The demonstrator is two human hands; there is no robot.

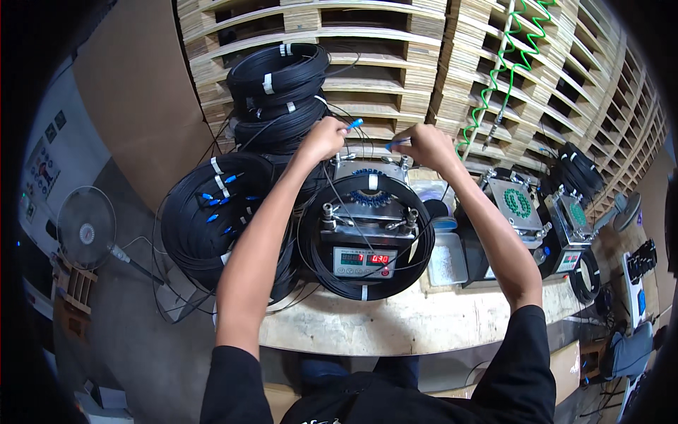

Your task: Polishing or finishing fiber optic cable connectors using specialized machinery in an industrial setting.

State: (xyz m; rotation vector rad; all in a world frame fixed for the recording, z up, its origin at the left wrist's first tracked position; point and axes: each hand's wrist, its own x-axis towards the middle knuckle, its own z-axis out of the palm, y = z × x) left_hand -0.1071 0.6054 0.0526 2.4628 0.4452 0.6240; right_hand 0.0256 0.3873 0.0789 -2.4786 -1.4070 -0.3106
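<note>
Above the bench, my left hand (325,138) is closed around a blue cable connector (354,124), its tip pointing right. Level with it and a short gap away, my right hand (429,147) pinches a small blue piece (395,144), too small to identify. A coil of black cable (308,233), bound with white ties, hangs around the machine (364,244) below my hands. That machine has a lit red and green display and a metal plate (367,169) ringed with blue connectors at its back.
Stacked black cable coils (279,81) rise behind my left arm; another coil with blue connectors (180,226) lies at left. Right of the machine are a pale tray (446,260) and machines with green-dotted plates (517,203). Wooden pallets (381,53) stand behind. A fan (86,230) is far left.
</note>
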